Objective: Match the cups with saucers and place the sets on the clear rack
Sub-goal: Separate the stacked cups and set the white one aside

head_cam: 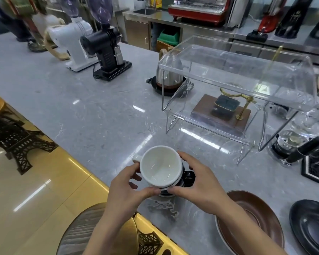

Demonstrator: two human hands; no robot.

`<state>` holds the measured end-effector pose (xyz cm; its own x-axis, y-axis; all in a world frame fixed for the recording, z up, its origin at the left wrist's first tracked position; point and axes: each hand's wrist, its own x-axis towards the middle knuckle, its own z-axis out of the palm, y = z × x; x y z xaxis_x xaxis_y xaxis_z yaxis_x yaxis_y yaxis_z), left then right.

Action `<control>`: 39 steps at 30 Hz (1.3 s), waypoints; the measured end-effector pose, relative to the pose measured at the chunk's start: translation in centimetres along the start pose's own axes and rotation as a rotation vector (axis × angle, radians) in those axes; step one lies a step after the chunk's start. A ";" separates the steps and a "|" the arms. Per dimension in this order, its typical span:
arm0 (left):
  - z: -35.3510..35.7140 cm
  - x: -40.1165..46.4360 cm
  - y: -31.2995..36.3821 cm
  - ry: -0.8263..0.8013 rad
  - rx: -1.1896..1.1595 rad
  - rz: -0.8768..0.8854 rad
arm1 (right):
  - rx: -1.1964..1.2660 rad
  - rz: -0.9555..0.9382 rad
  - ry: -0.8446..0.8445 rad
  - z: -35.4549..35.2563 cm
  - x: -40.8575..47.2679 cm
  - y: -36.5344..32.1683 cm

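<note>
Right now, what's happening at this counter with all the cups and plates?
A person is sorting cups and saucers. Both hands, the left hand and the right hand, hold a white cup stacked on something dark, with a black cup partly hidden just behind it. A brown saucer and a black saucer wait on the grey counter to the right. The clear rack further back has no cup sets on it yet.
</note>
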<state>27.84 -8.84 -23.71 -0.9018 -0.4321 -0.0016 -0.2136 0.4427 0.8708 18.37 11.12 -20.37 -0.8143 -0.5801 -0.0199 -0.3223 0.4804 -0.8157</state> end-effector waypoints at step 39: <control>2.8 5.4 8.3 -0.258 0.003 0.308 | 0.288 -0.032 0.332 -6.6 -2.6 1.7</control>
<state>20.12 -5.36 -17.85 -0.9885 -0.0674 0.1353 0.0806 0.5227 0.8487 16.77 17.76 -17.86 -0.9321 -0.3265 0.1566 -0.2407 0.2357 -0.9415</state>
